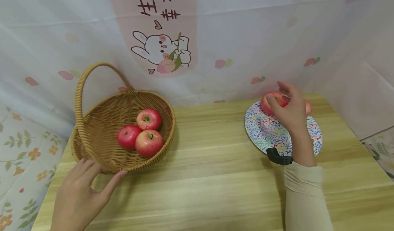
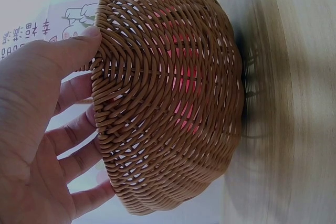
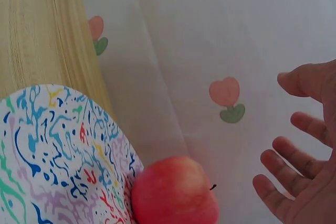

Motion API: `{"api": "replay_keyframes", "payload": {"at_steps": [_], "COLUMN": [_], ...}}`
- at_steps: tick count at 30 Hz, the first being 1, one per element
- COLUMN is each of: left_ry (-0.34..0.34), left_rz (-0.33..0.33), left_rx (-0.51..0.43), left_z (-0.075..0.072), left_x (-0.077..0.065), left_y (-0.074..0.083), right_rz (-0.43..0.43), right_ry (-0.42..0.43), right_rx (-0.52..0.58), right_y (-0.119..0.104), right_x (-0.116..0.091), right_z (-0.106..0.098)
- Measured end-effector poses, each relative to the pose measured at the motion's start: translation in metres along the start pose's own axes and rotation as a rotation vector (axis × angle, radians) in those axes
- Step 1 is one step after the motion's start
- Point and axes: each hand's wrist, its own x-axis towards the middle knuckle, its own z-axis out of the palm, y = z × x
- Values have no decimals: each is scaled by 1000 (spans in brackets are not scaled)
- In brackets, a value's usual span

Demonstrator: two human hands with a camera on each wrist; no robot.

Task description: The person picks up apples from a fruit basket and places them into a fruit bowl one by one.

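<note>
A brown wicker basket (image 1: 107,132) with a tall arched handle stands on the left of the table, three red apples (image 1: 149,143) inside. At its near rim, my left hand (image 1: 78,190) holds the edge; in the left wrist view, the thumb lies on the rim and the other fingers sit behind it. On the right is a round plate (image 1: 258,137) with a colourful squiggle pattern. Two apples (image 1: 268,105) sit near its far edge. Over them hovers my right hand (image 1: 290,111), its fingers spread and holding nothing. The right wrist view shows one apple (image 3: 176,192) apart from those fingers.
A wooden table (image 1: 209,176) carries the basket and plate. Behind it hangs a white cloth (image 1: 234,36) printed with a rabbit and tulips. Flower-patterned cloth (image 1: 27,162) borders the left side. A black band (image 1: 278,157) is on the right wrist.
</note>
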Motion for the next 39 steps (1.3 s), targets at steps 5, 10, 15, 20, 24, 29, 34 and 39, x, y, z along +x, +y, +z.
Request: {"api": "replay_keyframes", "payload": {"at_steps": [5,10,15,20,24,29,34,39], "left_ry": [3,6,-8,-28,-9,6,-26,-11], "left_rz": [8,18,16,22,15,21,26,41], "left_rx": [18,21,-6,-9,-8,0,-3,-8], "left_z": [-1,0,3,3,0,-1,-2,0], "left_x": [-1,-1,-2,-4,-7,-3,1,1], "left_y": [-1,-1,-1,0,0,2,0,-4], "right_rz": [-43,-68,-84,-120,-170,-219,-253,-283], "right_ry": [-14,-34,-60,-71,-118,-143,-160,-196], "right_rx": [28,61,71,69,95,117,116,122], "right_y": [-4,-9,-13,-17,-21,-27,-34,-43], "right_x": [0,0,-2,-6,-9,-8,-7,-7], "right_z": [5,9,13,20,31,38,46,54]}}
